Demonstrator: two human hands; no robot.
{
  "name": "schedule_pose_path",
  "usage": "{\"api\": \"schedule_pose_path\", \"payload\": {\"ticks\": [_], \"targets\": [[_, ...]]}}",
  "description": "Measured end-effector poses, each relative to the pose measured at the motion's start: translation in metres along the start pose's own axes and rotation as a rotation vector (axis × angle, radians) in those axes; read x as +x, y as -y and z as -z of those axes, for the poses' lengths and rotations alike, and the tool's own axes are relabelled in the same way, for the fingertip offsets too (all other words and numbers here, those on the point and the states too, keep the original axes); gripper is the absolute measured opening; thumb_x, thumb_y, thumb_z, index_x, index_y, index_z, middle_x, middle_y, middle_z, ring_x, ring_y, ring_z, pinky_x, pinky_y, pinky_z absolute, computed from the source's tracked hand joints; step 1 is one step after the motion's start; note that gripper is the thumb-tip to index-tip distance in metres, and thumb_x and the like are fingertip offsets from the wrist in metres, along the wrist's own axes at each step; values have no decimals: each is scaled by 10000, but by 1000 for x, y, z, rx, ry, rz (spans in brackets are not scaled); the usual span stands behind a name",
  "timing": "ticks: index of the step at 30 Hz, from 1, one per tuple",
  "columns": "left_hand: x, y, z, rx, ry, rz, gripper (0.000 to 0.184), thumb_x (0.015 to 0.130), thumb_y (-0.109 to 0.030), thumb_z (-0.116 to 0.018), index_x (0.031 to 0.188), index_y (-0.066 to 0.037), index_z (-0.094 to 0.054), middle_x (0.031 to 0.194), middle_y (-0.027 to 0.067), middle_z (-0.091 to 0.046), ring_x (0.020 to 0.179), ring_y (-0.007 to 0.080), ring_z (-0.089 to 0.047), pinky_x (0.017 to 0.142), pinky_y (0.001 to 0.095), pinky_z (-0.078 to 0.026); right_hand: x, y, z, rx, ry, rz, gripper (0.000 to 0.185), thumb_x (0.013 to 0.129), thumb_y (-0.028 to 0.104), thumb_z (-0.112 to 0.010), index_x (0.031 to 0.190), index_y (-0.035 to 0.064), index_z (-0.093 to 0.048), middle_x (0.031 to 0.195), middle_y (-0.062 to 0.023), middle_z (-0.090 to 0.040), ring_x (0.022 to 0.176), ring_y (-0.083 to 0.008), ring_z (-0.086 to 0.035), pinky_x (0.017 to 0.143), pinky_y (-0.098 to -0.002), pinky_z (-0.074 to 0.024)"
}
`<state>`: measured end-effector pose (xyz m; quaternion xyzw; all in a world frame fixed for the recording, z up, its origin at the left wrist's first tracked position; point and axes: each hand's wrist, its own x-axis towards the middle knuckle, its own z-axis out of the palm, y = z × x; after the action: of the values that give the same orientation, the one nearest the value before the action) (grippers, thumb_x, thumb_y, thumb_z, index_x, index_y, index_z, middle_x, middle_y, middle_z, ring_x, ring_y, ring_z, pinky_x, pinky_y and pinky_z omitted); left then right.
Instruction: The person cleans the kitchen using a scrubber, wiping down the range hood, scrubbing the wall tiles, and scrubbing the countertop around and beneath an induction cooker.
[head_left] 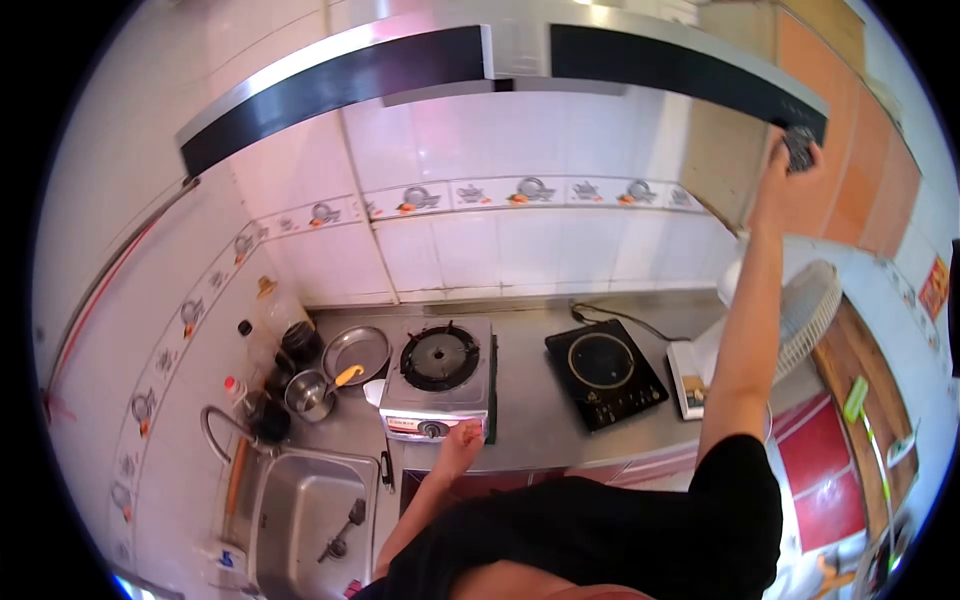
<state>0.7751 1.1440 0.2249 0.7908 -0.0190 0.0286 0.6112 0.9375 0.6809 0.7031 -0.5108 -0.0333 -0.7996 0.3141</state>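
Note:
My right hand [792,168] is raised at the upper right, closed on a dark grey scrubber [799,148] that it holds against the right end of the range hood's black front panel [690,72]. Low in the centre, my left hand [461,446] is by the front right corner of the gas stove [437,400], just right of its knob [432,429]. The fingers of that hand are curled, and whether they hold anything is too small to tell.
A black induction cooker [606,373] lies right of the stove, with a white fan [808,310] beyond it. Bottles [290,325], a metal plate [357,352] and a small pot [310,396] stand left. The sink [315,510] is at lower left.

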Motion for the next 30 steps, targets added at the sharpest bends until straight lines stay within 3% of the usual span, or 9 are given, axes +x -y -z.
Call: {"api": "schedule_pose_path", "payload": {"ticks": [2,5,9,15,17,21,23,27,30], "targets": [[1,-8,-2,-23,4,-64,339,843,-101,-591,1154,5,-509,959,96,-619,890,161,-602,792,281,-478,-14,40,5,109,53,90,464,789,89,-617,1200,-30,-438,1161,-187,-489,1103,-300,-477,972,-379,-362],[0,-2,-6,-43,8,-123,346,849,-75,-595,1173,-11,-494,927,73,-594,865,139,-578,784,273,-473,-59,101,10,484,329,-49,449,796,55,-610,1205,-19,-438,1177,-177,-486,1110,-288,-475,988,-382,-349],[-10,-46,-9,-56,-27,-109,335,853,-63,-593,1167,-14,-487,925,57,-583,840,127,-563,775,265,-469,-102,170,5,487,574,365,488,724,-3,-664,1175,24,-481,1214,-169,-483,1110,-311,-467,981,-395,-345],[-20,-47,6,-53,-85,-91,323,854,-63,-592,1157,-20,-487,922,49,-592,832,126,-566,771,267,-469,-82,272,-47,528,308,723,537,672,6,-714,1170,39,-518,1229,-181,-486,1105,-358,-466,934,-425,-391],[-29,-51,11,-107,-129,-71,317,852,-70,-594,1150,-23,-495,903,51,-579,802,121,-551,749,267,-468,-85,291,-76,374,368,736,523,689,27,-712,1176,32,-521,1215,-192,-493,1115,-362,-468,926,-440,-411],[-40,-25,21,-140,-193,-26,317,860,-86,-591,1154,-18,-495,920,58,-599,830,124,-569,763,269,-468,-120,338,-119,257,320,881,391,763,61,-557,1134,-52,-510,1141,-232,-524,1112,-368,-476,930,-444,-409],[-48,-11,24,-182,-235,5,321,862,-91,-591,1159,-15,-494,938,63,-609,854,128,-580,770,271,-468,-141,383,-140,340,275,895,397,757,98,-508,1103,-96,-504,1117,-250,-529,1069,-362,-492,926,-445,-399],[-50,-15,35,-183,-301,27,335,855,-84,-600,1166,-17,-497,963,75,-621,887,132,-590,782,270,-469,-190,491,-184,610,430,846,230,731,119,-504,871,-52,-569,893,-204,-551,874,-323,-503,813,-413,-411],[-44,-17,37,-188,-297,53,324,855,-70,-602,1157,-13,-499,965,56,-615,888,118,-580,784,257,-464,-207,525,-205,590,91,883,125,715,83,-507,802,0,-539,890,-175,-554,898,-315,-526,805,-427,-438]]}}
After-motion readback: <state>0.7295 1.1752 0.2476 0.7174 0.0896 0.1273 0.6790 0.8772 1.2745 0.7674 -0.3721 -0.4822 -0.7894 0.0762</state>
